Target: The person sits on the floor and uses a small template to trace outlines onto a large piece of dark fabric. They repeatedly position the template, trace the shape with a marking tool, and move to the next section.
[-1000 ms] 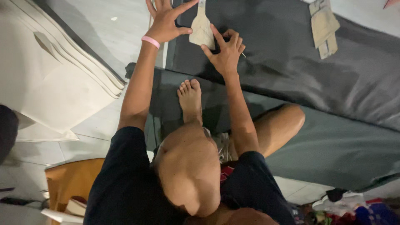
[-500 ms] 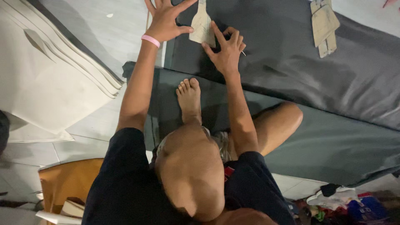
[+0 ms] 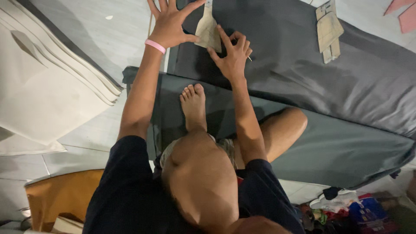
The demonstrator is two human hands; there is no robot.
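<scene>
At the top of the view, on the dark grey fabric sheet (image 3: pixel 303 65) spread over the floor, lies a pale beige paper pattern piece (image 3: pixel 207 31), narrow at its top and flaring wide at its bottom. Your left hand (image 3: pixel 171 24) is spread flat with fingers fanned out, thumb reaching over to the left edge of the pattern; it grips nothing and only presses down. A pink band (image 3: pixel 155 45) circles that wrist. Your right hand (image 3: pixel 234 54) rests on the pattern's lower right corner, index finger stretched along the paper, the other fingers curled in around what looks like a thin pin or needle; the item is too small to tell for sure. Your bare foot (image 3: pixel 193 104) sits on the fabric just below both hands, toes pointing toward them, with your knee raised in front. Farther right on the same fabric lies a second beige cardboard pattern piece (image 3: pixel 328 28). Off to the left, a stack of large white sheets (image 3: pixel 47 86) lies on the tiled floor (image 3: pixel 112 39).
</scene>
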